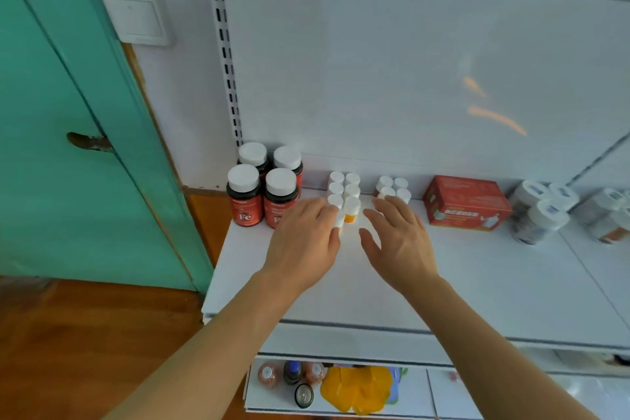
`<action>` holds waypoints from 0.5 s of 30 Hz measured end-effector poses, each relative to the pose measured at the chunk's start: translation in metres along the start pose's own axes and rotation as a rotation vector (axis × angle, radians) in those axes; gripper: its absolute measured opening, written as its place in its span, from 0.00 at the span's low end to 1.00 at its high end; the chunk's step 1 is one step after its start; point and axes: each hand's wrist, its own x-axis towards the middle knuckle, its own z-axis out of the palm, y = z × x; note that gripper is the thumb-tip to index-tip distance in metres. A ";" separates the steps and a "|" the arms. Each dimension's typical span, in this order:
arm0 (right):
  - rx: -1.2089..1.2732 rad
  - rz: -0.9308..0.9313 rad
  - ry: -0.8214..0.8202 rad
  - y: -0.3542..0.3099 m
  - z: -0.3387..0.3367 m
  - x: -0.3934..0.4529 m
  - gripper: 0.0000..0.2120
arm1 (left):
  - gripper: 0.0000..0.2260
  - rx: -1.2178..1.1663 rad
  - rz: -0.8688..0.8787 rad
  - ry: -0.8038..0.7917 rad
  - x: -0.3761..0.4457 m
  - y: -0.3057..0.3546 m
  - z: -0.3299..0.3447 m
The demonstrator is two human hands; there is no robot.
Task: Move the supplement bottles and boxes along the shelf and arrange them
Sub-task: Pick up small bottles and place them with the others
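Note:
On the white shelf (477, 283) stand several dark red bottles marked Fe (245, 201) at the left. To their right comes a cluster of small white-capped bottles with orange bases (351, 206), a second small cluster (392, 186), and a red box (467, 203). My left hand (303, 242) lies flat on the shelf, its fingers and thumb against the left side of the frontmost small bottle (339, 220). My right hand (399, 242) hovers with fingers spread just right of that cluster, its fingertips close to the second cluster and holding nothing.
Larger white bottles with blue labels (538, 211) stand at the right of the shelf, more beyond them at the frame edge. A lower shelf holds small jars (293, 375) and a yellow pack (358, 389). A green door (68, 147) and a wall switch (136, 10) are to the left.

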 end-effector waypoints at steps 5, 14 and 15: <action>-0.099 0.130 -0.073 0.014 -0.039 -0.027 0.23 | 0.17 0.058 0.054 -0.043 0.011 0.035 0.009; -0.238 0.438 -0.081 0.075 -0.108 -0.097 0.29 | 0.23 0.022 0.203 -0.095 0.040 0.153 0.026; -0.248 0.473 -0.088 0.086 -0.117 -0.109 0.30 | 0.23 0.026 0.231 -0.105 0.040 0.171 0.030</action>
